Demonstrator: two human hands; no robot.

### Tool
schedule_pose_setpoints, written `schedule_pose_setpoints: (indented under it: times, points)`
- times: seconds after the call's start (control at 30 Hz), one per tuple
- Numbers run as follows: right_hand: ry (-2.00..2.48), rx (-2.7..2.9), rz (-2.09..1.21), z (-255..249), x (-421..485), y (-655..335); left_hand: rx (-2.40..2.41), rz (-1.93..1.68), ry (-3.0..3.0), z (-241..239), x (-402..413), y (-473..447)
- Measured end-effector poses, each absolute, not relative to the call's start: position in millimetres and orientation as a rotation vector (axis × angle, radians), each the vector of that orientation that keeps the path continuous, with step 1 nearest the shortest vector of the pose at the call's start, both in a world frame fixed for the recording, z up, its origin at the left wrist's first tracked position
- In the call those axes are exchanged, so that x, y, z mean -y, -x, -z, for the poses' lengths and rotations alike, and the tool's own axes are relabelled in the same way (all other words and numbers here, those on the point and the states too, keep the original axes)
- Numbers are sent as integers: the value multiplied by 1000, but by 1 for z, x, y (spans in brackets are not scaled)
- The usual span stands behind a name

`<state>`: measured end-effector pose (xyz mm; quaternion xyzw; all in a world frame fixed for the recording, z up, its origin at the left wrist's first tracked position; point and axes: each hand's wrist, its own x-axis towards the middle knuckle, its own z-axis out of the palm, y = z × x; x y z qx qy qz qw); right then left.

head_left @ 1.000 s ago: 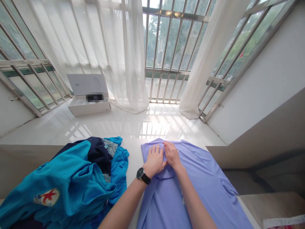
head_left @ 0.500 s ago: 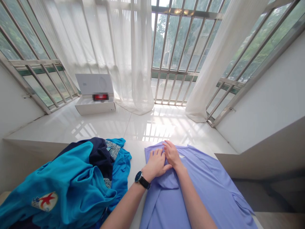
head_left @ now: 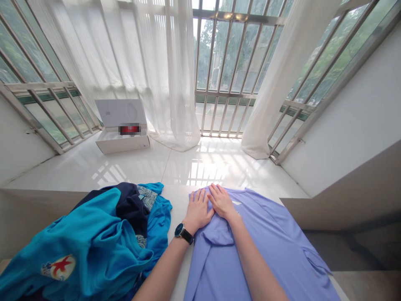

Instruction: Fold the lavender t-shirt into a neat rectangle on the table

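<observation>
A lavender T-shirt [head_left: 269, 251] lies spread on a white surface, its left sleeve folded inward over the body. My left hand [head_left: 197, 209], with a dark wristwatch [head_left: 183, 233] on the wrist, rests flat on the shirt's upper left corner, fingers stretched out. My right hand [head_left: 221, 201] lies flat beside it near the collar, fingers extended, slightly overlapping the left hand. Neither hand grips anything.
A heap of teal and navy garments [head_left: 94, 238] lies to the left. An open white box [head_left: 120, 125] stands on the glossy white ledge [head_left: 203, 163] by barred windows with sheer curtains [head_left: 163, 71]. A beige sofa arm [head_left: 351, 213] runs along the right.
Both hands have slid a little toward the shirt's top edge and flattened out, fingers straighter than before. The view shifted slightly.
</observation>
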<state>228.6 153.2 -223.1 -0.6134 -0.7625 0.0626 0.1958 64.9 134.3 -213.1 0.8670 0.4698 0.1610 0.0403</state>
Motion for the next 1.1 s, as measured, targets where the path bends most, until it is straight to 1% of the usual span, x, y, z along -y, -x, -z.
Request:
schedule_pose_setpoints:
  times: [0.13, 0.27, 0.37, 0.47, 0.53, 0.67, 0.77, 0.83, 0.93, 1.0, 1.1]
  points:
    - [1598, 1921, -172, 203, -158, -240, -1449, -522, -2653, 214, -135, -64]
    - [1495, 1758, -117, 154, -146, -250, -1430, -546, -2629, 212, -134, -64]
    - [1477, 1750, -156, 122, -109, -247, -1410, -570, -2590, 206, -135, -65]
    - [1476, 1876, -285, 109, -47, -235, -1346, -685, -2551, 194, -138, -67]
    - [1507, 1903, -435, 110, 2, -223, -1232, -703, -2552, 186, -139, -68]
    - [1601, 1752, -766, 122, 88, -197, -1037, -559, -2596, 182, -137, -67]
    - [1631, 1670, -882, 135, 124, -182, -1001, -543, -2606, 184, -131, -65]
    - [1646, 1676, -872, 145, 135, -175, -996, -541, -2606, 182, -123, -62]
    - [1664, 1714, -768, 159, 141, -168, -1022, -548, -2602, 171, -102, -46]
    - [1665, 1711, -693, 166, 143, -165, -1029, -602, -2543, 161, -74, -25]
    - [1644, 1659, -637, 172, 145, -161, -968, -754, -2300, 154, -10, 19]
